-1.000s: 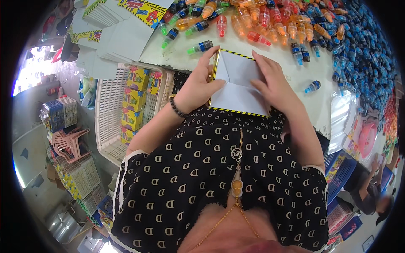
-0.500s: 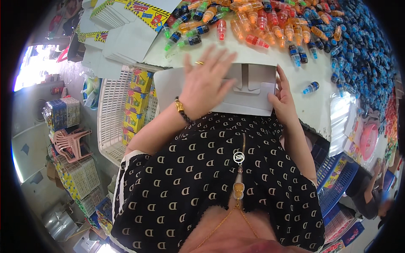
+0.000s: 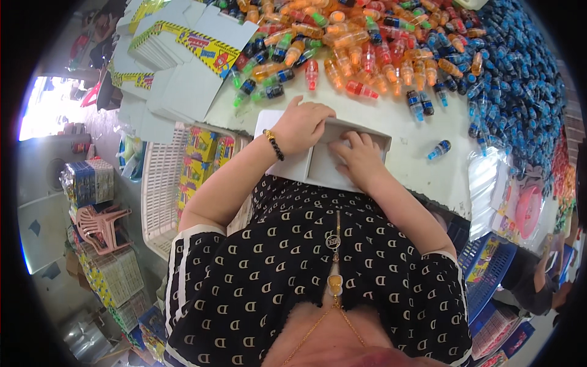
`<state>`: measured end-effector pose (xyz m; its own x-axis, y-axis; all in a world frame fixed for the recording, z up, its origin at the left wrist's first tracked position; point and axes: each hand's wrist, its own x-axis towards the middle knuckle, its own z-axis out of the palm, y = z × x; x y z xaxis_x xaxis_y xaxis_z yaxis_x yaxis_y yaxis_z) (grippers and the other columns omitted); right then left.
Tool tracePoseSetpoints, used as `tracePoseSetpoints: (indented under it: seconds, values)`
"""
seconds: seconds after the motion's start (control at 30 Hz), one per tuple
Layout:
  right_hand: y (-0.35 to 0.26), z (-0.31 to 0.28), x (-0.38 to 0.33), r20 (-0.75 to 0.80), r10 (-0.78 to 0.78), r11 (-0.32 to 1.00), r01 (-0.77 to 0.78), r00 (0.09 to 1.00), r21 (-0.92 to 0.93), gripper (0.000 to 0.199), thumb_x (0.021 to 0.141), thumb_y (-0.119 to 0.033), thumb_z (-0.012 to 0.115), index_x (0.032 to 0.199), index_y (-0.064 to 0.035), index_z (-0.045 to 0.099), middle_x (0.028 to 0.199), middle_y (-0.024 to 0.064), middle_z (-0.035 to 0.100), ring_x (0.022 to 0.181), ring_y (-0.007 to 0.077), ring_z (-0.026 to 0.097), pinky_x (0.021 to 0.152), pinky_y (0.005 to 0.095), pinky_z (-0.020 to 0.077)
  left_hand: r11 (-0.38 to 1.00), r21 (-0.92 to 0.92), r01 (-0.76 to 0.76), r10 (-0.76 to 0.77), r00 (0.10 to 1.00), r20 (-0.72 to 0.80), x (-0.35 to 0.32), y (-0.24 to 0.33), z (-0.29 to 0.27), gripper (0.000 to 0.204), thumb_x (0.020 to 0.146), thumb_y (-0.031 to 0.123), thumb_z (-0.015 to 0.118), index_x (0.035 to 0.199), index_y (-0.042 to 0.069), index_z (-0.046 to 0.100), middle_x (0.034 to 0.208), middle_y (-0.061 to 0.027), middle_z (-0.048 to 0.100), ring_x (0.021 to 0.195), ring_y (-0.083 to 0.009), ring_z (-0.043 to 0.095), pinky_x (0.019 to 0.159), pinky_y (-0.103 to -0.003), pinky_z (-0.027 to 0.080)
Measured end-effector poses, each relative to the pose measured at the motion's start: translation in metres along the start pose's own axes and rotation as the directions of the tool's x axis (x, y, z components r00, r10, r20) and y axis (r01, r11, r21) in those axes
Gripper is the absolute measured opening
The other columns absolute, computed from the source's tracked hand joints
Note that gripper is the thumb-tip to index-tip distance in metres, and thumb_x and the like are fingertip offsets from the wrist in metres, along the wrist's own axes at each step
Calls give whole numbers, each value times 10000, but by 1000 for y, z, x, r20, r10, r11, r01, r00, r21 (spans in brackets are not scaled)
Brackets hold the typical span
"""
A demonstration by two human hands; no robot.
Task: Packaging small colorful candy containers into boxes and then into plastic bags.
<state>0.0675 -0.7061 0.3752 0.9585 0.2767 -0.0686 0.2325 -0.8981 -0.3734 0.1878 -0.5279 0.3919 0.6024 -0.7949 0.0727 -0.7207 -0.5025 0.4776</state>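
Observation:
A white cardboard box (image 3: 293,166) lies at the table's near edge, in front of my body, its grey inside facing up. My left hand (image 3: 302,129) wears a dark bead bracelet and grips the box at its left part, fingers curled over a panel edge. Reaching into the hollow of the box, my right hand (image 3: 362,158) has bent fingers somewhat apart, touching the inner panel. Its fingertips are partly hidden. A single small blue bottle (image 3: 439,149) lies on the white table (image 3: 422,177) to the right of the box.
Small orange, red and green bottles (image 3: 342,52) are heaped behind the box, with a large blue heap (image 3: 520,92) at right. Flat printed cardboard sheets (image 3: 183,85) are stacked at back left. A white crate (image 3: 162,189) holds yellow boxes (image 3: 194,174). Blue baskets (image 3: 483,269) stand at lower right.
My left hand has moved from above the box onto its left part. My right hand has left the right side and reached inside. The inside now forms a deeper hollow.

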Motion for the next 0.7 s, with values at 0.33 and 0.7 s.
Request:
tracePoseSetpoints:
  seconds: [0.33, 0.7]
  values:
    - [37, -62, 13, -104, 23, 883, 28, 994, 468, 327, 822, -134, 668, 1142, -88, 619, 975, 111, 632, 850, 280, 620, 800, 377, 509, 964, -181, -194, 197, 980, -1, 31, -21, -34, 216, 866, 78, 527, 1067, 94, 606, 1076, -94, 606, 984, -278, 584, 949, -408, 424]
    - [107, -36, 70, -503, -93, 994, 52, 859, -96, 115, 877, -124, 614, 909, -16, 587, 921, 117, 619, 769, 264, 624, 725, 364, 517, 650, 542, -534, 280, 830, 482, 94, -71, -55, 213, 809, 151, 624, 1020, 130, 647, 1119, -64, 589, 1037, -237, 580, 848, -361, 496]
